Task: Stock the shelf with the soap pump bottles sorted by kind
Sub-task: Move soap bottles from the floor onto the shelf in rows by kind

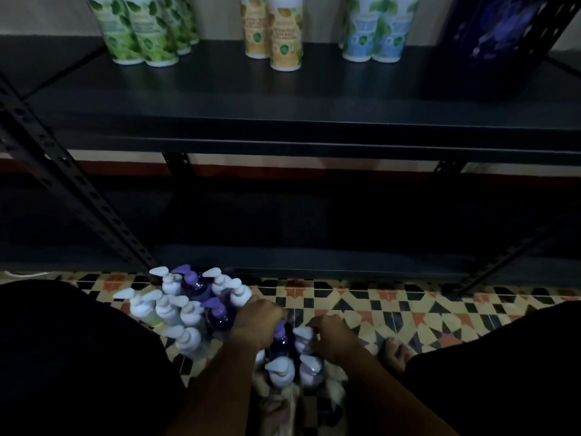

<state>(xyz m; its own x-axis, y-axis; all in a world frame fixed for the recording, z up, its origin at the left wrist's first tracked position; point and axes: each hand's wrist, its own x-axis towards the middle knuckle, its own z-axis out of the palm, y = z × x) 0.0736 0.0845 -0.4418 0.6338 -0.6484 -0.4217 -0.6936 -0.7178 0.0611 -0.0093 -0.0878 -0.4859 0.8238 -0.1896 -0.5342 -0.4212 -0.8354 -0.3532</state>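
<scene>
At lower centre of the frame, our left hand [256,322] curled over the pump of an upright purple bottle [279,343], long axis vertical, in a bag [276,404] on the tiled floor [408,306]. Our right hand [330,336] pinched a white bottle [304,336] beside it, nozzle pointing left. More bottles [185,306] stood upright just left; sorted bottles lined the shelf [283,99] above.

Pump bottles [188,305]: white- and purple-topped, upright, clustered on tiled floor below shelf | second group [290,361]: standing in a bag near the first | shelf [283,99]: dark metal, carrying green, yellow, blue tubes in separate groups.
</scene>
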